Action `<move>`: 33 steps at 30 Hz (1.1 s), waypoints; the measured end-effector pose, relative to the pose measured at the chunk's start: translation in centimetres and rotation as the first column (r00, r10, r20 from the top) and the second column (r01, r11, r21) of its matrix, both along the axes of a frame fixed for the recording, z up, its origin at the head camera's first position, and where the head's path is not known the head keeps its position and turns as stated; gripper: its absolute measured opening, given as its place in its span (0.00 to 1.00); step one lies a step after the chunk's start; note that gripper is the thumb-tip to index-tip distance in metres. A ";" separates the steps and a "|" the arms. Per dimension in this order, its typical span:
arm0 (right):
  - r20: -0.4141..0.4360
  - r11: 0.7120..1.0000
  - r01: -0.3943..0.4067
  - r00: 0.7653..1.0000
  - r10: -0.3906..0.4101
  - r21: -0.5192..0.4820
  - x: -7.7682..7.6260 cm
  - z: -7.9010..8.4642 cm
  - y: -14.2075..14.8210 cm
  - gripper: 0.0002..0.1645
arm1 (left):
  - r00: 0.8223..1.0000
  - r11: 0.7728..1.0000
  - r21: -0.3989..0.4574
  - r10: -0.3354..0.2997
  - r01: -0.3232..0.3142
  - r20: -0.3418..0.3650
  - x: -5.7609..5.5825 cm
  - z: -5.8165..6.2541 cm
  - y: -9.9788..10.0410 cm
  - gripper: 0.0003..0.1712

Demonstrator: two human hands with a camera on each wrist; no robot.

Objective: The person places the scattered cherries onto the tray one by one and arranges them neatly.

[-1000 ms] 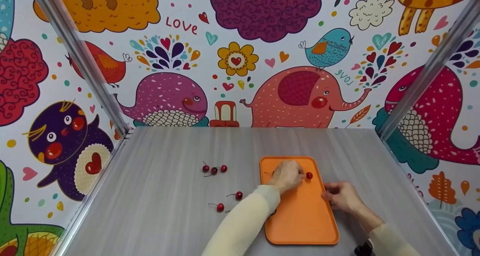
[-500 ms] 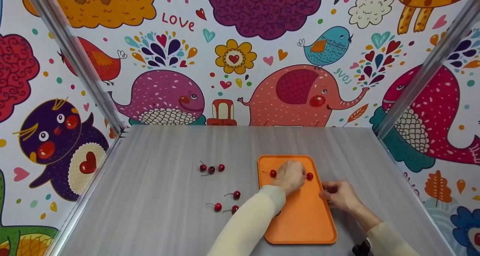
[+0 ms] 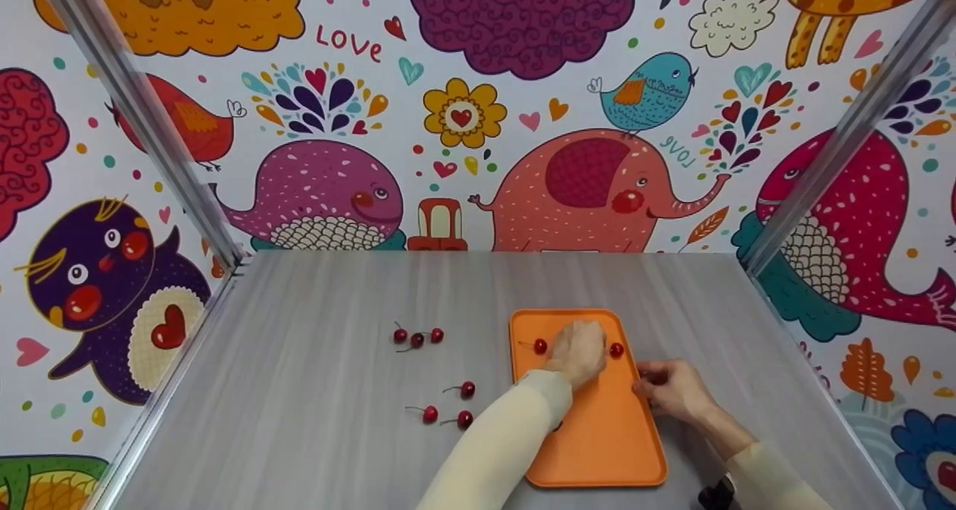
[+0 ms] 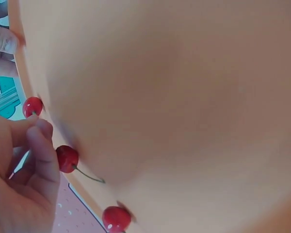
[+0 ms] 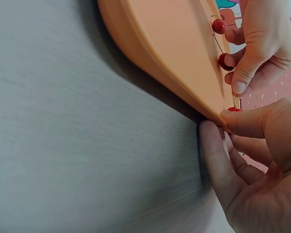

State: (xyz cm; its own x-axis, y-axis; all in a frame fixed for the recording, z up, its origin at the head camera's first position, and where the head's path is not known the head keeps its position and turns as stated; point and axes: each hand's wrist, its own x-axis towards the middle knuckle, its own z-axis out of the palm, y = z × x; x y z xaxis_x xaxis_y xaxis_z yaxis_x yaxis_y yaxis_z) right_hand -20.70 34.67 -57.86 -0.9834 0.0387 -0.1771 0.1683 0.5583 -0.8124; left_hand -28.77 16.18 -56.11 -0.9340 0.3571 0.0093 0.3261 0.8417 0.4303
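Note:
An orange tray [image 3: 605, 435] lies on the table with three cherries along its far end. In the head view the left cherry [image 3: 540, 346] and right cherry [image 3: 616, 349] show, while my left hand [image 3: 579, 352] covers the middle one. The left wrist view shows that middle cherry [image 4: 67, 158] beside my curled fingers. My left thumb and fingertip pinch the stem of the right cherry, which sits against the tray. My right hand [image 3: 678, 392] grips the tray's right rim between thumb and fingers, as the right wrist view [image 5: 262, 160] also shows.
Left of the tray, cherries with stems lie on the grey table [image 3: 321, 390]: a far group [image 3: 417, 339] and a nearer group [image 3: 464, 419] by my left sleeve [image 3: 497, 443]. A small black object [image 3: 717, 493] is at my right wrist. Patterned walls with metal posts border the table.
My left hand has shifted slightly right over the tray, uncovering the left cherry. My right hand stays on the rim. The head view has turned a little.

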 end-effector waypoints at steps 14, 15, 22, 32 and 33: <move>-0.011 1.000 0.018 1.000 -0.018 0.024 0.0 -0.2 -0.3 0.25 | 1.000 0.999 -0.028 -0.019 0.019 -0.020 0.0 0.1 -0.2 0.22; -0.010 1.000 0.017 1.000 -0.016 0.021 0.0 -0.2 -0.3 0.25 | 0.999 0.999 -0.028 -0.026 0.026 -0.024 0.0 0.1 -0.3 0.22; 0.003 1.000 0.003 1.000 -0.003 0.009 0.0 0.0 -0.1 0.26 | 0.996 0.997 -0.048 -0.063 0.060 -0.065 0.0 0.1 -0.2 0.26; 0.005 1.000 -0.002 1.000 0.002 0.000 0.1 0.1 0.1 0.28 | 0.994 0.996 -0.056 -0.073 0.069 -0.077 -0.1 0.1 -0.3 0.28; 0.004 1.000 -0.001 1.000 0.001 0.001 0.1 0.1 0.0 0.28 | 0.994 0.996 -0.057 -0.075 0.071 -0.080 -0.1 0.1 -0.3 0.28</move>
State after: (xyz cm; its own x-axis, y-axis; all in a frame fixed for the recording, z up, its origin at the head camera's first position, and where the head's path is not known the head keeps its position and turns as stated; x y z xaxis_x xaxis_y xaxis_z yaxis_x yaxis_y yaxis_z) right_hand -20.62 34.72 -57.77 -0.9828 0.0380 -0.1808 0.1708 0.5591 -0.8113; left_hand -28.91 15.92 -56.03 -0.9023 0.4264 0.0633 0.4197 0.8358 0.3539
